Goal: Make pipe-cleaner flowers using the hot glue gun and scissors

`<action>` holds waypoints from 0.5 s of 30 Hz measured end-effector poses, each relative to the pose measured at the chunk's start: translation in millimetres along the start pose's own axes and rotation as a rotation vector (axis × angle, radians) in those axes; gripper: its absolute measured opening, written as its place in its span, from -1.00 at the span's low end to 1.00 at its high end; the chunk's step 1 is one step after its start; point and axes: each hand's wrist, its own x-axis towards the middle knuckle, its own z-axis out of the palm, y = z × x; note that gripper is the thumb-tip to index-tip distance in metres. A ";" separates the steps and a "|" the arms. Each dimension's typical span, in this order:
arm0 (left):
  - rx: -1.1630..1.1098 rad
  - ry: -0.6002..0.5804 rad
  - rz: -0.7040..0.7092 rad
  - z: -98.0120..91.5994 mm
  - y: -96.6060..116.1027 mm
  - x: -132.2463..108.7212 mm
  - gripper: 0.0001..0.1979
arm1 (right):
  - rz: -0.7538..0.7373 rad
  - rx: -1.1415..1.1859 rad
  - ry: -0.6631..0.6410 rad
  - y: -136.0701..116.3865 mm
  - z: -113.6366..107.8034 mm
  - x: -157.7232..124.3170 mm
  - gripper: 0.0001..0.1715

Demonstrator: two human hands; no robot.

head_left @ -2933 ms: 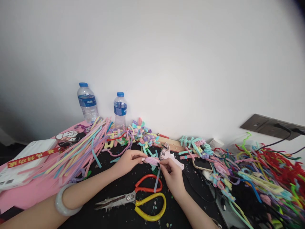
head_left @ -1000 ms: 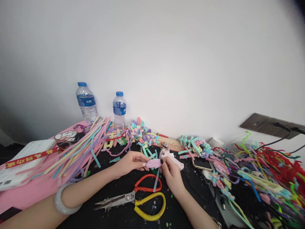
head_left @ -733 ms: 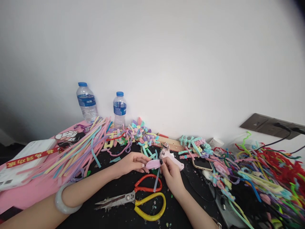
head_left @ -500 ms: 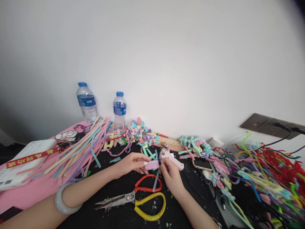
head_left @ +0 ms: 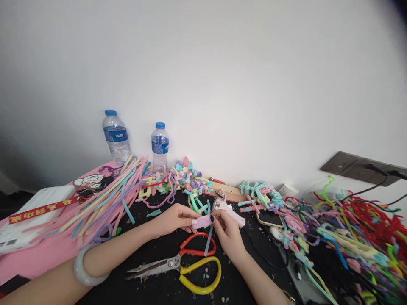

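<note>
My left hand [head_left: 173,219] and my right hand [head_left: 229,234] meet over the black mat and both pinch a small pink fuzzy pipe-cleaner piece [head_left: 202,221]. A pale blue stem [head_left: 207,241] hangs down from it by my right fingers. Just below the hands lie scissors [head_left: 184,262] with one red and one yellow handle loop. A white glue gun [head_left: 226,208] rests right behind my right hand.
Two water bottles [head_left: 116,136] stand against the wall. Long pastel pipe cleaners [head_left: 108,195] fan out at left over a pink sheet [head_left: 38,254]. Finished flowers [head_left: 187,176] lie at the back; a tangled pile of pipe cleaners [head_left: 349,231] and a phone [head_left: 269,218] fill the right.
The pink piece has been worked between my fingers and sits slightly lower and tilted. My hands have stayed in nearly the same place; nothing else moved.
</note>
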 end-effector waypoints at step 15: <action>-0.017 -0.010 0.000 0.0 -5.8 1.9 -0.71 | 0.017 0.015 -0.036 1.3 1.0 -0.8 -0.85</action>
